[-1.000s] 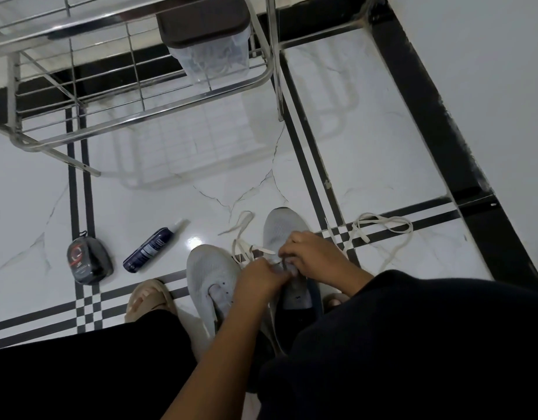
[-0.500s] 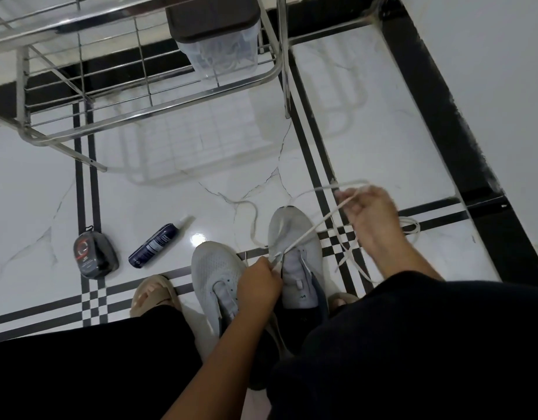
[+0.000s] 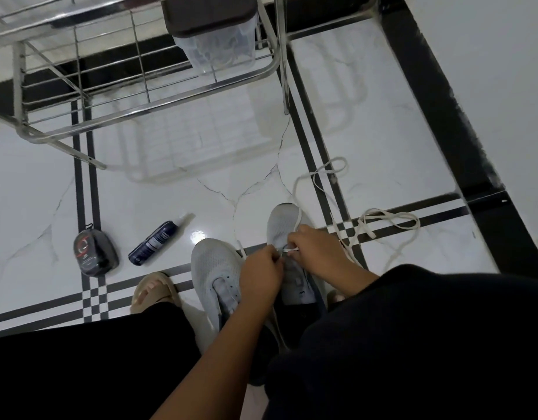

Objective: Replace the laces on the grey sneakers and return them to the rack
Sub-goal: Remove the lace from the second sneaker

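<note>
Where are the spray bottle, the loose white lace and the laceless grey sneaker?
spray bottle (image 3: 156,241): head view, on its dark labelled body.
loose white lace (image 3: 392,214): head view, on its loop on the floor.
laceless grey sneaker (image 3: 214,262): head view, on its toe mesh.

The floor (image 3: 158,192) is glossy white marble-look tile crossed by paired black stripes, with thin dark cracks near the middle of the frame. A wide black border (image 3: 443,116) runs diagonally down the upper right, and beyond it lies a plain pale surface (image 3: 498,56). A bright glint of light (image 3: 197,236) shows on the tile at centre. The floor mirrors faint shapes in the upper middle.
</note>
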